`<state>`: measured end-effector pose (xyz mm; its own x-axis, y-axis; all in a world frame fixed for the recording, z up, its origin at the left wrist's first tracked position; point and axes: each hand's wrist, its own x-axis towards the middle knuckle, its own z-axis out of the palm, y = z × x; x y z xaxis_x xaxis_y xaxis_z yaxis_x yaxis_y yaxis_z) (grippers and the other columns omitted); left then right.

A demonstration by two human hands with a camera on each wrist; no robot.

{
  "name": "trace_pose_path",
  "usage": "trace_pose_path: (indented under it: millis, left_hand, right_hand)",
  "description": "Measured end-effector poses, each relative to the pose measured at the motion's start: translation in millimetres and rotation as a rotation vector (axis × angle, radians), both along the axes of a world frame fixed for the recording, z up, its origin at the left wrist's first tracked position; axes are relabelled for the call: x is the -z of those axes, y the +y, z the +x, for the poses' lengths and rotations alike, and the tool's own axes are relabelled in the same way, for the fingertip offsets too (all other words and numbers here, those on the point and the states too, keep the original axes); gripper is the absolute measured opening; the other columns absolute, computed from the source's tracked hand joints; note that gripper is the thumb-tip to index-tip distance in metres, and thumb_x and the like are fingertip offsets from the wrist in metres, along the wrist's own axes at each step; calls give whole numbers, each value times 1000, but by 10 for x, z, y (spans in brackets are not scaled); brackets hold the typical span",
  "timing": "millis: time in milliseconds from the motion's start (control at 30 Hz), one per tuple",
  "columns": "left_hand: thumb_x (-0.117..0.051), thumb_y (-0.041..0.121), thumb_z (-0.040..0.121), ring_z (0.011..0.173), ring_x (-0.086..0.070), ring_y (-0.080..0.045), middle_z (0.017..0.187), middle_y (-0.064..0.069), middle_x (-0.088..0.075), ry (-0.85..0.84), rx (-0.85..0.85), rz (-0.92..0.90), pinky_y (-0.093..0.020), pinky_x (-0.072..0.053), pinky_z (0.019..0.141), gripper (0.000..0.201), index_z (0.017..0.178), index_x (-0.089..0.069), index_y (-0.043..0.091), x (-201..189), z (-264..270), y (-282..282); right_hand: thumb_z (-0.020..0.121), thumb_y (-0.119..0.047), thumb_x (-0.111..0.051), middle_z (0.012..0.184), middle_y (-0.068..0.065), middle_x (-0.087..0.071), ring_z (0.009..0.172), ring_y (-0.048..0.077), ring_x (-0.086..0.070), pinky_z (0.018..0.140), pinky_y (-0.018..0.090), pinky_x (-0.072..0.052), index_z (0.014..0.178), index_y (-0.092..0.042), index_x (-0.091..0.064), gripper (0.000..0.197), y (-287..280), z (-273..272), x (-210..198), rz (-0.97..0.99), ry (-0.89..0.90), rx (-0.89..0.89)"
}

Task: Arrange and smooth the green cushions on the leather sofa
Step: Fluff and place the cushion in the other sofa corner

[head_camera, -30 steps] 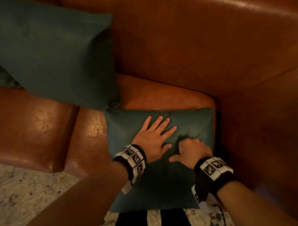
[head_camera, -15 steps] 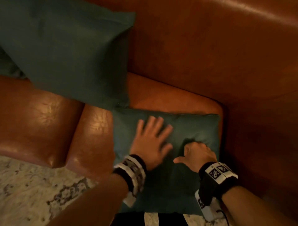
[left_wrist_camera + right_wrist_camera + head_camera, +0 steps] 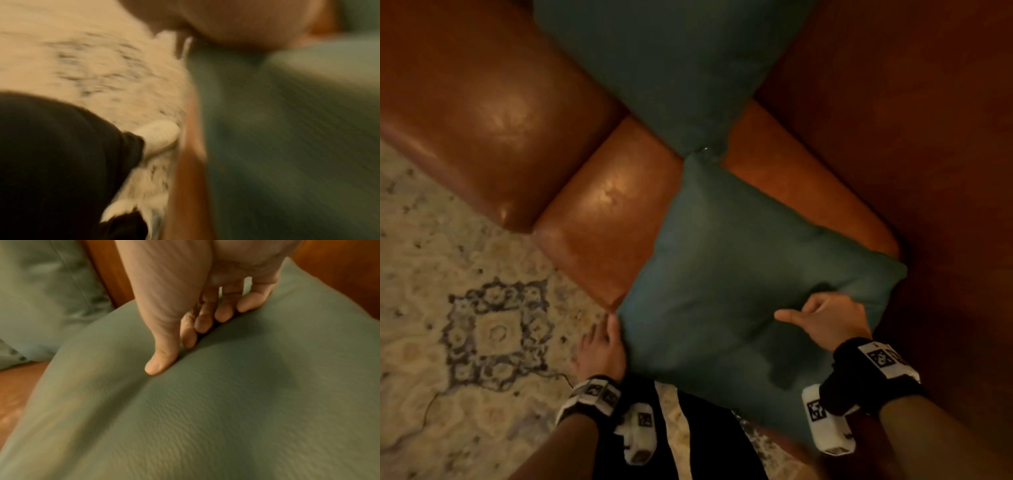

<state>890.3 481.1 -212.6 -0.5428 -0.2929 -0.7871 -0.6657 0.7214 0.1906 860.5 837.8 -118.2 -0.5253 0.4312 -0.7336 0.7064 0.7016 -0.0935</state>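
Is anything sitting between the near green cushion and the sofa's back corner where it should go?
Nothing visible. Bare leather seat lies between the near cushion and the backrest. The second cushion leans to the left, touching only its far corner.

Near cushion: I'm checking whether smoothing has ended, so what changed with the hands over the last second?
The left hand left the top of the near cushion and now grips its left corner. The right hand stays on top, fingers curled into the fabric. The far cushion remains propped behind.
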Motion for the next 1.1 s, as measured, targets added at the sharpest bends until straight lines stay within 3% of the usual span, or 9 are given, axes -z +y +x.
trace_pose_path:
  millis: [100, 233, 333, 400, 533, 700, 867, 1000, 1100]
  left_hand:
    - [-7, 61, 85, 137, -31, -31, 149, -8, -38, 68, -13, -194, -55, -21, 112, 74, 141, -39, 24, -237, -69, -4]
    - [-42, 50, 86, 139, -27, -33, 149, -8, -35, 639, 574, 96, -55, -21, 110, 60, 140, -41, 24, -921, -247, 1048]
    - [-41, 52, 87, 147, -7, -30, 158, -5, -22, 641, 1114, 275, -56, 0, 116, 66, 148, -29, 28, -974, -31, 1771]
    - [-39, 57, 87, 148, -3, -25, 158, -2, -22, 639, 1195, 212, -48, 3, 118, 67, 148, -31, 28, -705, -18, 1706]
    - [-39, 64, 86, 147, -13, -25, 158, 4, -19, 606, 887, 108, -51, -10, 118, 67, 148, -25, 40, -359, -4, 978]
    - [-22, 76, 84, 143, -24, -27, 160, 4, -12, 45, 167, 107, -49, -21, 116, 69, 145, -2, 53, -117, 409, 74]
    - [-25, 61, 90, 134, -37, -39, 150, -20, -35, 103, 22, -39, -48, -29, 112, 75, 149, -27, 15, -423, -160, -86]
    - [-33, 49, 94, 138, -32, -35, 150, -18, -34, 630, 603, 105, -48, -28, 113, 63, 146, -33, 15, -909, -935, 926]
    - [-18, 56, 92, 147, -9, -24, 160, 0, -13, 576, 978, 200, -49, -14, 117, 60, 149, -21, 38, -935, -1172, 1514]
  right_hand:
    - [60, -64, -78, 71, -6, -65, 82, 21, -61, 80, 32, -43, 64, -19, -65, 47, -6, -4, -30, 15, 45, -13]
    - [63, -63, -77, 72, -7, -65, 79, 19, -58, 76, 28, -38, 65, -18, -66, 46, 4, -18, -16, 28, 19, -52]
    - [74, -52, -74, 75, -1, -66, 86, 23, -62, 74, 25, -36, 65, -18, -64, 37, 33, -20, 4, 70, -1, -100]
    - [70, -60, -73, 79, -2, -68, 88, 22, -61, 76, 26, -36, 65, -19, -64, 42, 44, -52, 18, 83, -1, -111]
    - [61, -70, -74, 77, -4, -67, 89, 21, -59, 84, 31, -45, 63, -21, -65, 50, -18, -86, 60, 52, -14, -74]
    - [62, -70, -72, 73, -3, -66, 87, 22, -61, 85, 37, -51, 62, -22, -63, 49, -122, 41, -113, 32, -23, -80]
    - [79, -48, -72, 68, -11, -62, 71, 8, -58, 71, 26, -45, 64, -25, -57, 31, -408, -127, -409, -180, 153, -168]
    - [93, -29, -60, 73, 0, -64, 59, 9, -58, 57, 25, -45, 83, -21, -57, 13, -676, -533, -387, -976, 235, 718]
    - [98, -35, -48, 109, 4, -65, 86, 16, -63, 66, 29, -51, 101, -19, -55, 18, -346, -608, -220, -1224, 339, 1375]
